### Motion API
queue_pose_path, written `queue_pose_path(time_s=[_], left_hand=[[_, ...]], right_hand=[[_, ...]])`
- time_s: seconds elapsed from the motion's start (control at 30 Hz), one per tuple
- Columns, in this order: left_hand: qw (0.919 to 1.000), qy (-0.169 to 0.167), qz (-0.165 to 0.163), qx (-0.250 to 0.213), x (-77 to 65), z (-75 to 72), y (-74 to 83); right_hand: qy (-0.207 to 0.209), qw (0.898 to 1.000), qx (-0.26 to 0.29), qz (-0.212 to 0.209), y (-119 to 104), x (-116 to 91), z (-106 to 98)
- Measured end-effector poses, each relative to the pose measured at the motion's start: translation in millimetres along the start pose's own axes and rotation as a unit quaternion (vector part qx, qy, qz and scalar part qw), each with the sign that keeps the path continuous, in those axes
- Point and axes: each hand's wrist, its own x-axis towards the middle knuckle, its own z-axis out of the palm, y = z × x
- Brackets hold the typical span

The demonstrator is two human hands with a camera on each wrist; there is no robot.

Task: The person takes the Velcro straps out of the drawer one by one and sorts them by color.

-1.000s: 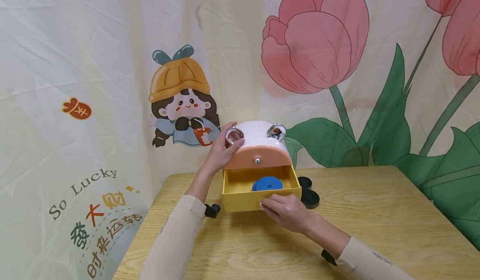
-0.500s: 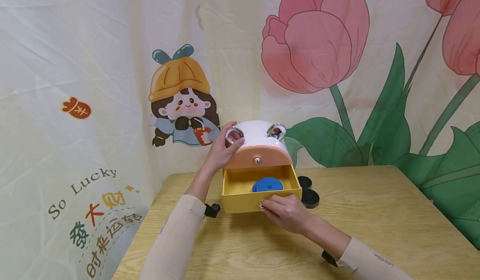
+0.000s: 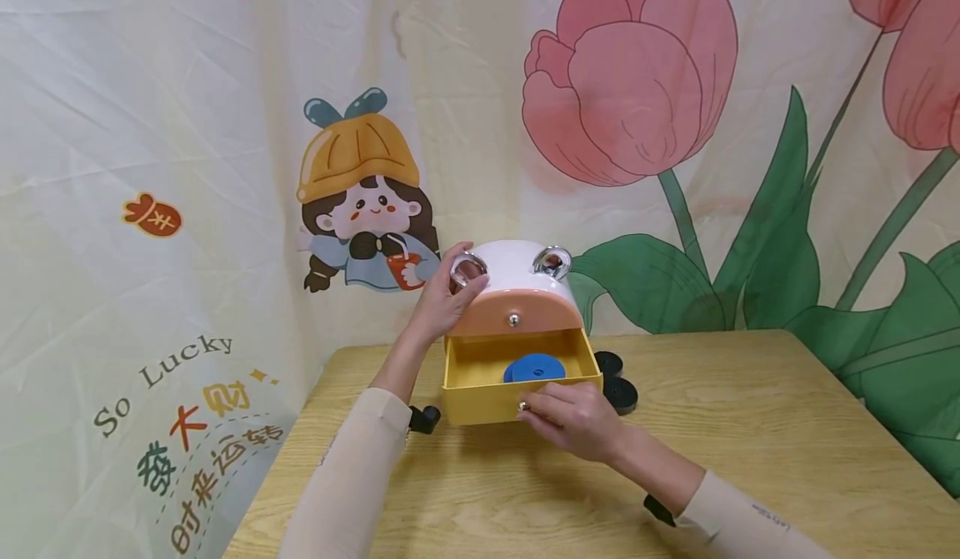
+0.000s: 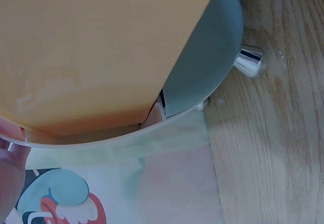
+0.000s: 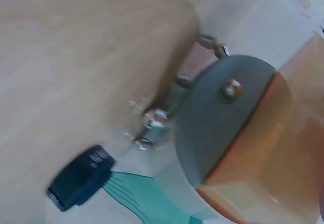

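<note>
- I'm probably working the boxy yellow drawer (image 3: 480, 406), standing open at six o'clock below the white rounded dome (image 3: 513, 263); my right hand (image 3: 577, 421) is pinching its small silver knob (image 3: 522, 406).
- My left hand (image 3: 444, 301) is gripping the shiny silver ring (image 3: 471, 257) at ten o'clock.
- Next is likely needing straight, braced sliding.
- The drawer's opening is barely differing from earlier.

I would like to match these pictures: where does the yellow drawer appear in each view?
Head: the drawer stands open, just below centre.
Left wrist: the drawer fills much of the upper left.
Right wrist: the drawer is at right.
Shared landmark: the curved-top box.
</note>
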Motion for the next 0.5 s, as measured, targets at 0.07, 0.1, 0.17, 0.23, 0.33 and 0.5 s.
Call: queue_pose_path(time_s=[0.07, 0.1, 0.17, 0.23, 0.33, 0.5], left_hand=[[1.0000, 0.000, 0.002, 0.001, -0.1, -0.9, -0.6], [1.0000, 0.000, 0.003, 0.002, -0.3, -1.3, -0.6], [1.0000, -0.001, 0.003, 0.004, -0.7, -1.9, -0.4], [1.0000, -0.001, 0.003, 0.006, -0.9, -2.3, -0.3], [0.9999, -0.001, 0.008, 0.007, -0.5, -2.5, -0.6], [0.9998, -0.001, 0.012, 0.014, 0.0, -1.9, -1.5]], right_hand=[[0.015, 1.000, 0.003, 0.000, 2.3, 6.1, -3.1], [0.023, 1.000, 0.001, -0.001, 3.6, 9.4, -5.0], [0.040, 0.999, -0.001, -0.002, 6.9, 16.0, -8.8], [0.055, 0.998, -0.002, 0.000, 10.5, 22.4, -12.2], [0.058, 0.998, -0.004, 0.019, 15.2, 30.5, -16.3], [0.010, 0.996, -0.019, 0.083, 21.2, 38.9, -18.9]])
